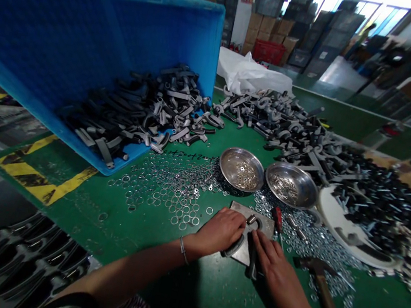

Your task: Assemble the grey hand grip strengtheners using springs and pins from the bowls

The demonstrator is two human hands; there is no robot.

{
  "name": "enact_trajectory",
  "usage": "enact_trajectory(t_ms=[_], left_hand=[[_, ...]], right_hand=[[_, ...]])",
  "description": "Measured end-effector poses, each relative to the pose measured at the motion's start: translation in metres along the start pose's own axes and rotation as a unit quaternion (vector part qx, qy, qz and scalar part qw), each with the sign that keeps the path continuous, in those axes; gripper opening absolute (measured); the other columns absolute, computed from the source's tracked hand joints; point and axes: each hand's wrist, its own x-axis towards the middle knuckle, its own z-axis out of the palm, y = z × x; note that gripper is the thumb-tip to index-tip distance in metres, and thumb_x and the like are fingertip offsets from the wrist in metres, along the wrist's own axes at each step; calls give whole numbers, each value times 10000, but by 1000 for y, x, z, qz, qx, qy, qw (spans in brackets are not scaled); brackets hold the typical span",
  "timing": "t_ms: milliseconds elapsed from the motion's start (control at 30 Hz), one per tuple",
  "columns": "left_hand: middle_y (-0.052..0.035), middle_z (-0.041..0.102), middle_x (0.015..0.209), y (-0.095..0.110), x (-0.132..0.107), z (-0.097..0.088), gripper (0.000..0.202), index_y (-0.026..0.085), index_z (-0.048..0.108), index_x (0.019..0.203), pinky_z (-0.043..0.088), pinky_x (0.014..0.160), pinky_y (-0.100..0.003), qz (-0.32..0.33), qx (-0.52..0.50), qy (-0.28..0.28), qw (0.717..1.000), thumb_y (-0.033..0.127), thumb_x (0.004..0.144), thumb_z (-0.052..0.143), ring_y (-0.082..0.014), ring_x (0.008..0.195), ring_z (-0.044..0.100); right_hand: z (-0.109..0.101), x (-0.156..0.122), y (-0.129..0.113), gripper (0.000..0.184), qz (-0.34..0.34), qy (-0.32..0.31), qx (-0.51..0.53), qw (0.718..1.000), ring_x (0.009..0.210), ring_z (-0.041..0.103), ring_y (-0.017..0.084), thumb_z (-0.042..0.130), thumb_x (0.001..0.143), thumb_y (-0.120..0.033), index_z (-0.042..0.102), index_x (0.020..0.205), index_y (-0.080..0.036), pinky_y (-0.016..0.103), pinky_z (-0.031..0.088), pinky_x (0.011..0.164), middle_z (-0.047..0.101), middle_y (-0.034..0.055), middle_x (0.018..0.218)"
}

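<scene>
My left hand (220, 230) is closed around a curved grey handle part (233, 247) over a flat metal plate (240, 256). A small metal cylinder (252, 219) sits at the top of this part, beside my left fingertips. My right hand (270, 260) holds the dark hooked handle part (252, 265) that joins it, with the fingers pressed along its side. Both parts rest over the plate, and my fingers hide some of them. Just beyond the plate lies a red-handled screwdriver (277, 218); a hammer (322, 279) is to the right of my right hand.
A tipped blue crate (93, 27) spills grey handle parts at left. Loose rings (179, 196) are scattered before two metal bowls (244, 155) (303, 177) of small parts. Piles of handles (285, 120), black pieces (388, 204) and nuts (339, 243) cover the right side. Finished-looking handles (33, 257) lie lower left.
</scene>
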Motion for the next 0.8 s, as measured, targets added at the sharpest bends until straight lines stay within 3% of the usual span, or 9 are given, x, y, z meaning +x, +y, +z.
enact_trajectory(t_ms=[433, 800], left_hand=[[-59, 685, 1088, 3, -1, -3, 119, 167, 578, 1058, 420, 997, -368, -16, -16, -5, 1000, 227, 990, 501, -221, 1065, 616], [-65, 680, 1099, 1, -3, 0, 117, 175, 573, 1069, 417, 1004, -379, -23, -30, 4, 999, 217, 984, 504, -227, 1082, 608]], right_hand=[[-2, 4, 1, 830, -5, -6, -5, 1000, 1132, 586, 307, 338, 933, -21, -148, 1584, -191, 461, 571, 937, 534, 204, 1423], [-5, 6, -2, 833, -1, -15, -4, 1000, 1122, 590, 303, 357, 920, -27, -101, 1595, -197, 448, 580, 923, 522, 193, 1438]])
